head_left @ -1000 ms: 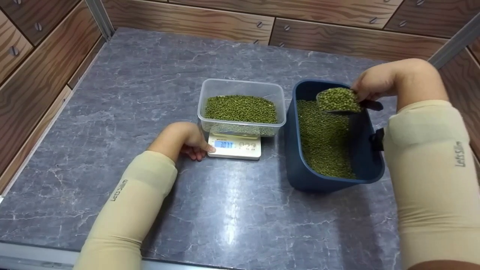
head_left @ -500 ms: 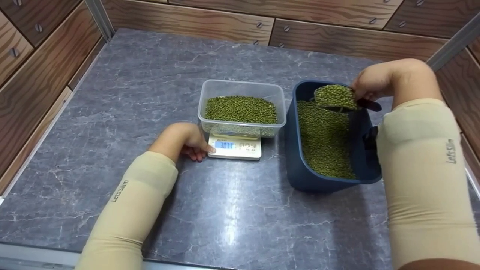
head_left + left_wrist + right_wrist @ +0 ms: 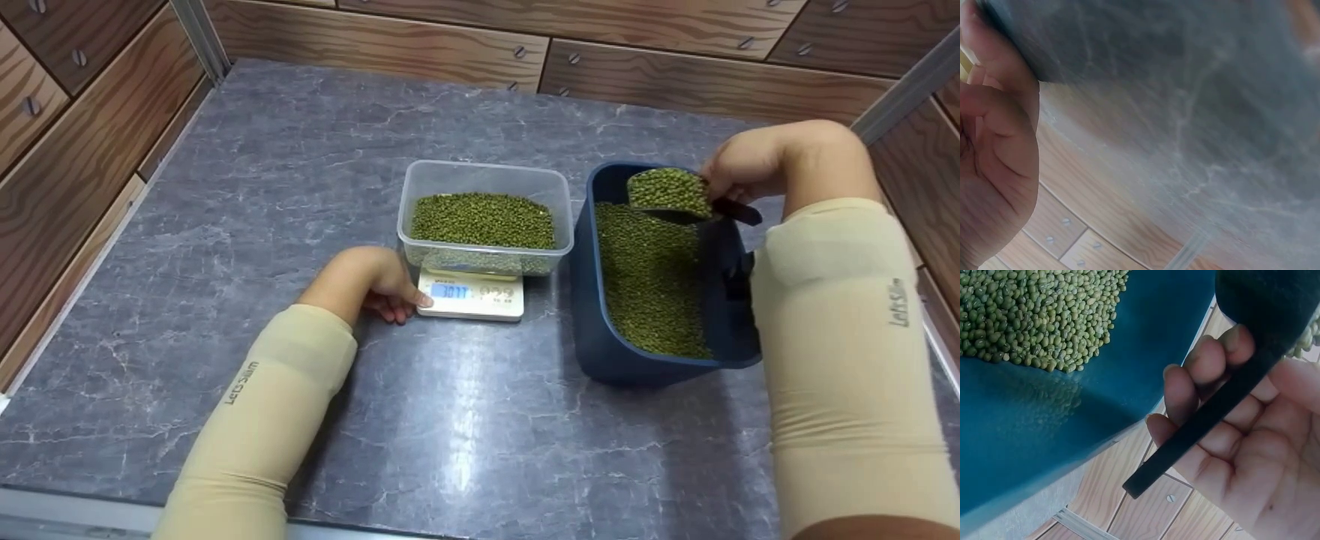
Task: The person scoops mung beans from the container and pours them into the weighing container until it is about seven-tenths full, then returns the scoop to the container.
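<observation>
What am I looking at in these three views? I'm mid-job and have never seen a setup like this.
There is no machine: a person works bare-handed, so each hand is a grip. The wide picture comes from a camera worn on the head, looking forward and down; the other two come from a camera on each wrist. On the grey marbled table stands a white digital scale bearing a clear container of green beans; beside it is a blue bin, also holding green beans. The right grip holds a black-handled scoop, heaped with beans, over the bin. The left grip touches the scale's near left corner with its thumb.
</observation>
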Tool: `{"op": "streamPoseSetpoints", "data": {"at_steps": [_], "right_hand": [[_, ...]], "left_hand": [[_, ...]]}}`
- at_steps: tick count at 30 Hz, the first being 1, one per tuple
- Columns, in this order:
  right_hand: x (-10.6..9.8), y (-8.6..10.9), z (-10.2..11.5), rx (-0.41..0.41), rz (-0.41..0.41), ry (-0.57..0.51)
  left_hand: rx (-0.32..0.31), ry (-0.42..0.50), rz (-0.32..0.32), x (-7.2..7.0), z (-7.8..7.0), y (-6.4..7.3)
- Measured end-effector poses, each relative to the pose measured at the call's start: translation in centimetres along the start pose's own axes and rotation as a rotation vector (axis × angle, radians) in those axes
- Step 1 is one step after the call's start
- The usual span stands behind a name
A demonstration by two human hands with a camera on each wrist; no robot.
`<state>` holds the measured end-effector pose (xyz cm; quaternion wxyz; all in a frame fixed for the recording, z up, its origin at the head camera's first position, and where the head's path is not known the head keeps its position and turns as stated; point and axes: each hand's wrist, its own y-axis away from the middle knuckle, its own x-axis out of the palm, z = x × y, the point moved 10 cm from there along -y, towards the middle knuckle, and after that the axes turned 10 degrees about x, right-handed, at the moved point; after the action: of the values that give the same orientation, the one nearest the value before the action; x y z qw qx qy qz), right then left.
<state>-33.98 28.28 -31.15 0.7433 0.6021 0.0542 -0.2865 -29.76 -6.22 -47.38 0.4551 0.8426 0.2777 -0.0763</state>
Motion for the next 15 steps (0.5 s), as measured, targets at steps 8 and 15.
{"op": "streamPoseSetpoints", "data": {"at_steps": [8, 15], "right_hand": [[-0.26, -0.03, -0.23, 0.000, -0.005, -0.020], [-0.20, 0.18, 0.44, 0.008, -0.015, 0.000]], "left_hand": [[-0.002, -0.001, -0.006, -0.06, 0.08, 0.09], [-0.001, -0.038, 0.006, -0.12, 0.03, 0.00]]}}
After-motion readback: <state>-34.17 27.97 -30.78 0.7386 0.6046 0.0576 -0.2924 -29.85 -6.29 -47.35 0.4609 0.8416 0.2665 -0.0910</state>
